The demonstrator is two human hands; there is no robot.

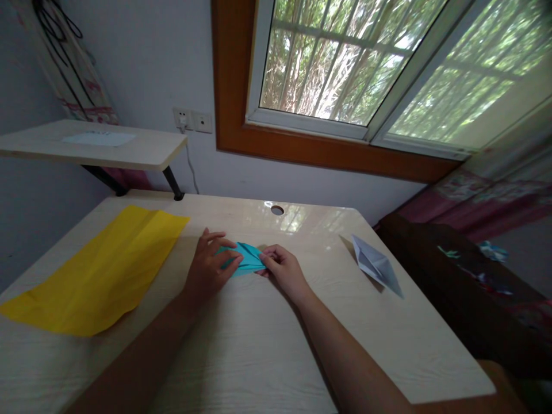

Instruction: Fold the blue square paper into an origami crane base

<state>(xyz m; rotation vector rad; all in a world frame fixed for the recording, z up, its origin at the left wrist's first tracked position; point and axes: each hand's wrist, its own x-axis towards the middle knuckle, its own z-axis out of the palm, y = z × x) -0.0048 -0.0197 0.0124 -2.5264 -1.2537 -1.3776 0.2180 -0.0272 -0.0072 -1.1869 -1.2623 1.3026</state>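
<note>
Turquoise folded paper (249, 257), narrow and layered, is found between the two hands, over the middle of the pale wood-grain table (259, 339). The right hand (279, 265) has its right end pinched between thumb and fingers; the left hand (213, 260) lies over its left end, fingers spread and touching, though whether it grips from beneath cannot be told. The hands are apart, with only the paper bridging them. Principal risk, in this inspector's judgement: tearing at a crease, should both hands pull outward, since thin stacked folds would likely give way at their edges first. Second risk: the layers springing open or slipping out of line, if the left fingers lift while the right pinch alone carries the piece. Over-pressing could also set a crooked crease (the fingers cover both ends, so alignment there cannot be verified). Lesser hazards: the large yellow paper sheet (103, 270) lies near the left forearm, and a sideways sweep could drag or crumple it; the pale grey folded paper form (375, 264), near the table's right edge, appears light enough for a careless elbow to knock off.
</note>
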